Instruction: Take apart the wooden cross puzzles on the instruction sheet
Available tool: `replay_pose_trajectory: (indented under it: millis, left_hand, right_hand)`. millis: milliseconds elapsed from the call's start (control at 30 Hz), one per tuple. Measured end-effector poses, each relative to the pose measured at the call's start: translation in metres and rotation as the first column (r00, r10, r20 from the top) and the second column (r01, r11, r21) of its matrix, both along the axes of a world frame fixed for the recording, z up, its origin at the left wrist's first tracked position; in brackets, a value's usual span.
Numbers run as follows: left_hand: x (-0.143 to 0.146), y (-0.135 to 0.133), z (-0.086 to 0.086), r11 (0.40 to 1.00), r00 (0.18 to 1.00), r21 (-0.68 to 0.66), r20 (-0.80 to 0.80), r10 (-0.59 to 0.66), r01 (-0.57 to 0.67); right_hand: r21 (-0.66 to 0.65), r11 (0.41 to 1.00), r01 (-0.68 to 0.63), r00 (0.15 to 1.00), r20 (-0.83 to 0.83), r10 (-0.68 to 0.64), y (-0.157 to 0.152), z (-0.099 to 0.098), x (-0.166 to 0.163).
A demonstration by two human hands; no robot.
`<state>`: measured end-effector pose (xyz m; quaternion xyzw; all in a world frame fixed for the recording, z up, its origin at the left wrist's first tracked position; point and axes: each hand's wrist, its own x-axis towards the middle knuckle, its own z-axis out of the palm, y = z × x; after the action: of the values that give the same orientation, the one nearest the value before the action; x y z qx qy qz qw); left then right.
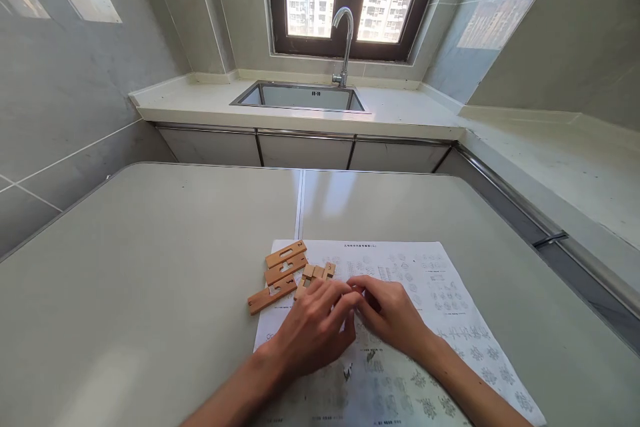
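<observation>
My left hand [323, 321] and my right hand [393, 310] meet over a printed sheet of paper [465, 347], fingers curled and fingertips together. Whatever they pinch is hidden behind the fingers. Just beyond my left knuckles lie lighter notched wooden puzzle pieces [315, 271], partly covered by that hand. To their left, three flat wooden puzzle pieces with cut-outs lie roughly side by side: a far piece [277, 257], a middle piece [275, 274] and a near piece [260, 301]. Dark marks show on their ends. The sheet carries small line diagrams.
The paper lies on a pale table [125, 293] with a seam [300, 203] running away from me. Past its far edge are a white counter [400, 103], a steel sink [300, 97] and a faucet [345, 40] below a window. Another counter [565, 153] runs along the right.
</observation>
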<state>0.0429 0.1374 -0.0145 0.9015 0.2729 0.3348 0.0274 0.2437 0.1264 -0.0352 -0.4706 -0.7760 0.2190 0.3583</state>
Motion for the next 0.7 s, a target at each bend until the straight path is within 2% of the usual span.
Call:
replay_pose_trajectory:
  millis: [100,167,367,700]
  left_hand:
    - [0.005,-0.008,-0.010,0.993,0.993,-0.031,-0.023,-0.115,0.115]
    - [0.007,-0.011,-0.016,0.988,0.987,-0.040,-0.052,-0.150,0.148]
    - [0.005,-0.011,-0.015,0.986,0.987,-0.106,-0.080,-0.139,0.130]
    - [0.006,-0.010,-0.015,0.982,0.988,-0.132,-0.063,-0.143,0.133]
  right_hand:
    - [0.016,1.000,0.006,1.000,0.003,-0.006,0.000,-0.003,0.000]
    - [0.018,1.000,0.012,1.000,0.006,-0.012,0.000,-0.006,0.000]
    - [0.013,1.000,-0.002,1.000,0.011,0.002,0.001,-0.009,-0.001]
    - [0.014,1.000,-0.012,1.000,0.027,0.011,0.000,-0.007,-0.001]
